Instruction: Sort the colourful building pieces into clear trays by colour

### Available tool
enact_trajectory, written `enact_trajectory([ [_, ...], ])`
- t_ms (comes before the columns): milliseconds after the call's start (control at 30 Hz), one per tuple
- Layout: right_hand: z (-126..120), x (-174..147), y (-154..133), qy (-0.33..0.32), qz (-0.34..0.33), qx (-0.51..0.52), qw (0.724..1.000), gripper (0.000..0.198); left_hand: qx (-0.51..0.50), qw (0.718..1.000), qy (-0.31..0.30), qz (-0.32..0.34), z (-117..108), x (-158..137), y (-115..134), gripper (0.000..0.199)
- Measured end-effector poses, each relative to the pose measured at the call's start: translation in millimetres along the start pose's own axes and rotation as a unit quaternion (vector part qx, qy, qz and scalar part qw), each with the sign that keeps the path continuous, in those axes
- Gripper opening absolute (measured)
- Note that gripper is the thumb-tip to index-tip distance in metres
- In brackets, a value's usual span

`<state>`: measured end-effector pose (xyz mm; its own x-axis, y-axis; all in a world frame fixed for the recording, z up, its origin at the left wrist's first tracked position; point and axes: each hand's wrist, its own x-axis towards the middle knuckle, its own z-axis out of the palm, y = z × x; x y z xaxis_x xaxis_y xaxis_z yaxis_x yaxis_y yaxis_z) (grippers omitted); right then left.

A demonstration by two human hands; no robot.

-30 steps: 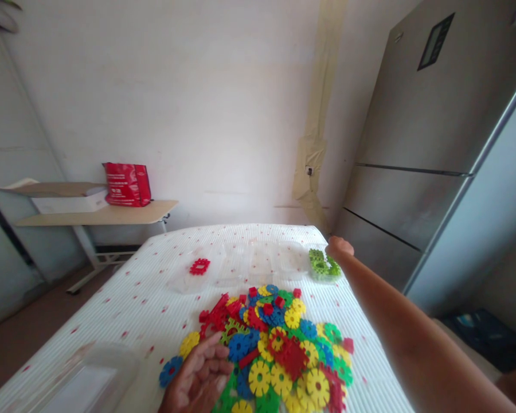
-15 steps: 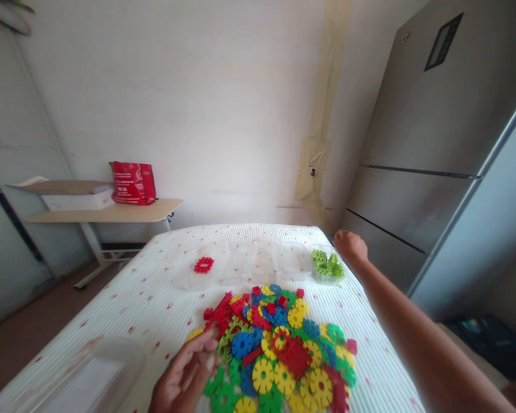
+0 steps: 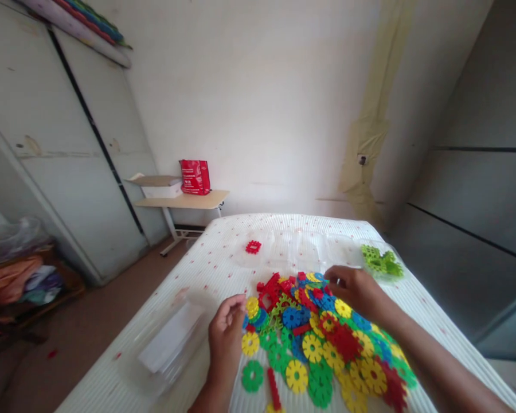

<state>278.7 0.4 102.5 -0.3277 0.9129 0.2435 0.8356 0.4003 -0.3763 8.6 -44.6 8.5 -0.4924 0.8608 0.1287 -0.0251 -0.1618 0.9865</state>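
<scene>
A pile of flat plastic building pieces (image 3: pixel 312 347) in red, yellow, blue and green lies on the bed. My left hand (image 3: pixel 227 327) is at the pile's left edge beside a yellow notched disc (image 3: pixel 250 344), fingers loosely curled and apart, with nothing visible in them. Over the far right part of the pile my right hand (image 3: pixel 359 289) reaches in, its fingers bent with a gap by the thumb; nothing shows in it. Behind the pile sits a clear compartment tray (image 3: pixel 286 261). One red square piece (image 3: pixel 253 246) is in its left end, and light-green pieces (image 3: pixel 382 261) fill the right end.
A clear plastic container with a white sheet (image 3: pixel 172 338) stands at the left on the patterned bed cover (image 3: pixel 193 272). Beyond are a small table (image 3: pixel 184 199) with a red bag (image 3: pixel 195 176), a wardrobe (image 3: pixel 64 149) and a grey refrigerator (image 3: pixel 477 189).
My right hand has come back from beyond the tray's right end to the pile. The left hand has drawn slightly left of the pile. The view has turned left.
</scene>
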Motion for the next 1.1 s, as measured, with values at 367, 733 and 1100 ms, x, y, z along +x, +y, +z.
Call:
enact_trajectory([
  [367,73,7,-77,-0.107,-0.128,-0.111,0.980,0.019,0.153,0.980,-0.054,0.113,-6,6,-14,0.020],
  [733,102,3,-70,-0.032,-0.110,-0.193,0.974,0.017,0.490,0.817,-0.189,0.238,13,-24,1,0.021],
  [1100,93,-2,-58,0.045,-0.158,-0.197,0.967,0.017,0.536,0.767,-0.197,0.292,21,-29,2,0.017],
])
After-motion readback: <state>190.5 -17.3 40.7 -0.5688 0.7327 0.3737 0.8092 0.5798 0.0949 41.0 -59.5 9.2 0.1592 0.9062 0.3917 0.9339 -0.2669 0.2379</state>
